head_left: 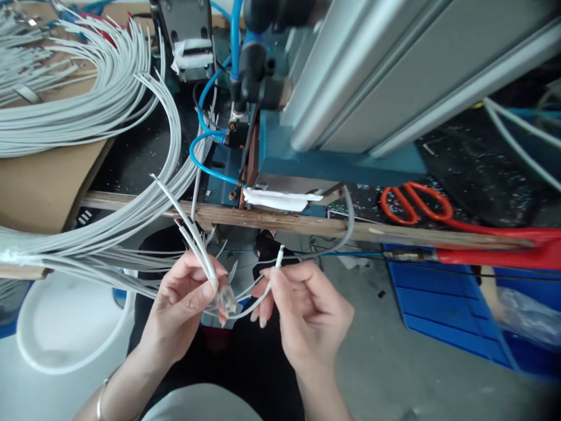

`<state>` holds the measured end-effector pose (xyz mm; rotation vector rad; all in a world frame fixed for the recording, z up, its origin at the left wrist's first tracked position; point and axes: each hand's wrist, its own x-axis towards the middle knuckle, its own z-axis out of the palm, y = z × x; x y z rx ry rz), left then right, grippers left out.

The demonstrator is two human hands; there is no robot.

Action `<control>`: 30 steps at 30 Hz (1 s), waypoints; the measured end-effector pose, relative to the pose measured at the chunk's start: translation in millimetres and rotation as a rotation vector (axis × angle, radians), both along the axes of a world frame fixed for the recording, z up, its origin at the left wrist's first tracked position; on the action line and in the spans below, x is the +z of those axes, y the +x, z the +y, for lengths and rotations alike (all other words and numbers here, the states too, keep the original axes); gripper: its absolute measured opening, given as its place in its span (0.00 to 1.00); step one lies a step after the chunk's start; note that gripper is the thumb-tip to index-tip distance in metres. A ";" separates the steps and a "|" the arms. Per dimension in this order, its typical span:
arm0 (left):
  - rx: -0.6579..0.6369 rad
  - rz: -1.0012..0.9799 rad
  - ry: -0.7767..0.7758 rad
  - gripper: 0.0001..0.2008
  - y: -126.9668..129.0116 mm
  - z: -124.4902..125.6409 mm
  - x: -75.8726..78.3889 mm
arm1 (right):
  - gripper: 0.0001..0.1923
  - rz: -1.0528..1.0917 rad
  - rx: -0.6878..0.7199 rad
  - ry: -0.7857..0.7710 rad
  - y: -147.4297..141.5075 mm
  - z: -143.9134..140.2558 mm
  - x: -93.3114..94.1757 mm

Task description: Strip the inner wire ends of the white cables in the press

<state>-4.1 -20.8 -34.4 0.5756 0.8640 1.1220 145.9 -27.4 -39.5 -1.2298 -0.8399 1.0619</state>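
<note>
Left hand (184, 298) fingers pinch thin grey stripped cables (197, 245) plus clear plastic plug (227, 299) at the fingertips; right hand (302, 304) fingers pinch one grey cable end (279, 256), plug apparently not fitted; big grey cable bundle (87, 111) beyond waits

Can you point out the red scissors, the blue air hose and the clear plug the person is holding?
red scissors (414, 206): head view, on the orange-red finger loops.
blue air hose (197, 153): head view, on the bend of its loop.
clear plug (227, 299): head view, on its body below the left hand (184, 304).
</note>
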 end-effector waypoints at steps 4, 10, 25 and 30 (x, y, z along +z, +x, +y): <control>0.007 0.002 -0.029 0.05 -0.1 -3.0 -2.2 | 0.06 -0.053 0.050 0.095 4.0 -8.4 -8.2; -0.036 -0.036 0.033 0.04 -5.0 -6.5 -13.7 | 0.07 -0.140 0.085 0.251 5.1 -13.0 -15.8; -0.176 0.181 0.024 0.09 2.0 -21.0 -23.0 | 0.06 -0.564 0.278 0.125 32.9 17.0 37.0; -0.219 0.253 0.028 0.12 0.3 -24.4 -23.6 | 0.02 -0.446 0.262 0.201 27.4 35.9 48.8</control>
